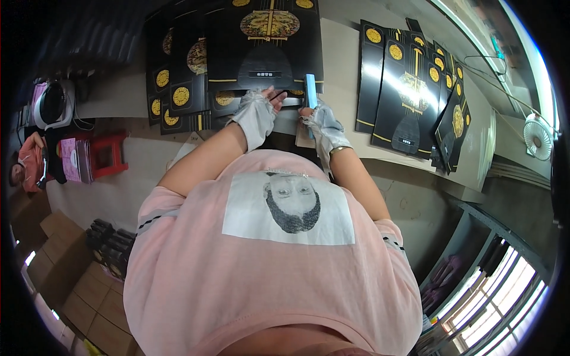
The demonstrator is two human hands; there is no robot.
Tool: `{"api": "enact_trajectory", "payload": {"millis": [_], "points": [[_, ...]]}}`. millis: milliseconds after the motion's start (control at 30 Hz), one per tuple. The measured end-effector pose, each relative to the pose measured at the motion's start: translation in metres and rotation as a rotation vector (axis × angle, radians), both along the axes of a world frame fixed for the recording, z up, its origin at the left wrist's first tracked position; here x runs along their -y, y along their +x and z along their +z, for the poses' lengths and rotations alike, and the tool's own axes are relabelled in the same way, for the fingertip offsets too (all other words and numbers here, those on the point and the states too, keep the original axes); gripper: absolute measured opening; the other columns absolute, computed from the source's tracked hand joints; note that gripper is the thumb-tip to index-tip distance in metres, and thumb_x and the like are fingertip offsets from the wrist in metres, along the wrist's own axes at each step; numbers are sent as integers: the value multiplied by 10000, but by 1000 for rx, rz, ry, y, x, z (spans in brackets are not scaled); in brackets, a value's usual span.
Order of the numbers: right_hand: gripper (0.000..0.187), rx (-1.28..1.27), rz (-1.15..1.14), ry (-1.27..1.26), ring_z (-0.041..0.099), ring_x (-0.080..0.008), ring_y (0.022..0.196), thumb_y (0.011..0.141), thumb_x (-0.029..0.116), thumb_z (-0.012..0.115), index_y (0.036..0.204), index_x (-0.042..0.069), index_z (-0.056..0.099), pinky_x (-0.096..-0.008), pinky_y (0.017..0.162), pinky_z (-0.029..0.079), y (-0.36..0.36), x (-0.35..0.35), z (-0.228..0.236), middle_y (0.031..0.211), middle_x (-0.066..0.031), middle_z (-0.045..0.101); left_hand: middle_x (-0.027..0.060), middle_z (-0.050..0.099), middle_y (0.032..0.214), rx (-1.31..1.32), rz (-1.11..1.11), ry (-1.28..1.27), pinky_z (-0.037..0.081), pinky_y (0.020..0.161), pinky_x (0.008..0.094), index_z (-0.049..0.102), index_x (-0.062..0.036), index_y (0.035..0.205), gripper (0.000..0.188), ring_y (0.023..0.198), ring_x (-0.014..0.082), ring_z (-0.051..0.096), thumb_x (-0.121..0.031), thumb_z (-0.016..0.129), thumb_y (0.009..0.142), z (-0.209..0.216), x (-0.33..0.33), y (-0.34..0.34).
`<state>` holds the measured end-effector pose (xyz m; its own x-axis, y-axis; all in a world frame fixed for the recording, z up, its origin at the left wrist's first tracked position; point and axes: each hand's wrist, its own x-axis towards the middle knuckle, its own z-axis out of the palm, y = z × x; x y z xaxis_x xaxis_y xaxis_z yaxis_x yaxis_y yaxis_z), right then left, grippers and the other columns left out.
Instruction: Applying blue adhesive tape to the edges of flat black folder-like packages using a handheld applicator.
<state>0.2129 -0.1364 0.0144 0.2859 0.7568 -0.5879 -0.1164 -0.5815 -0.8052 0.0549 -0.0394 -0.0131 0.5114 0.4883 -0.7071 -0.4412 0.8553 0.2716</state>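
Observation:
A large black printed sheet [249,50] with gold and coloured instrument artwork lies on the table in front of me. My left hand [259,114], in a pale grey fingerless glove, is at its near edge with the fingers stretched out and slightly apart. Just to the right, my right hand [323,126], gloved the same way, is closed around a light blue flat bar [310,92]. The bar points away from me, next to the sheet's near right corner. What lies under my hands is partly hidden.
More black printed sheets [181,98] overlap at the left, and another fanned pile [409,95] lies on the right of the table [341,53]. A small white fan [537,137] is at far right. At left are a red stool [110,157] and a seated person [29,163].

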Motion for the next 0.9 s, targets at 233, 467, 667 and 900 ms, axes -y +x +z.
{"api": "enact_trajectory", "payload": {"millis": [233, 467, 667, 900], "points": [[264, 13, -30, 12, 496, -160, 555, 744, 115, 650, 983, 48, 560, -292, 496, 422, 11, 10, -10, 688, -52, 528, 105, 602, 1006, -300, 411, -206, 495, 707, 301, 528, -46, 1019, 357, 898, 221, 586, -334, 629, 832, 12, -28, -42], [229, -282, -154, 58, 524, -152, 578, 759, 83, 635, 962, 16, 555, -283, 527, 434, 10, 12, -27, 699, -56, 564, 86, 609, 910, -226, 305, 83, 480, 748, 294, 538, -66, 925, 191, 877, 202, 579, -214, 624, 841, -6, -32, -72], [263, -164, -145, -1, 511, -139, 589, 772, 84, 620, 1019, 26, 551, -281, 538, 422, 13, 17, -49, 690, -33, 548, 98, 594, 994, -153, 326, 6, 483, 742, 292, 544, -67, 950, 183, 906, 211, 580, -189, 622, 837, -7, -34, -75], [303, 171, -56, -24, 474, -125, 558, 774, 103, 604, 1062, 31, 543, -288, 514, 404, 27, 20, 2, 661, -11, 496, 2, 585, 927, -430, 104, 274, 479, 644, 263, 573, -151, 1054, 230, 783, 162, 550, -177, 630, 833, 13, -57, -90]]}}
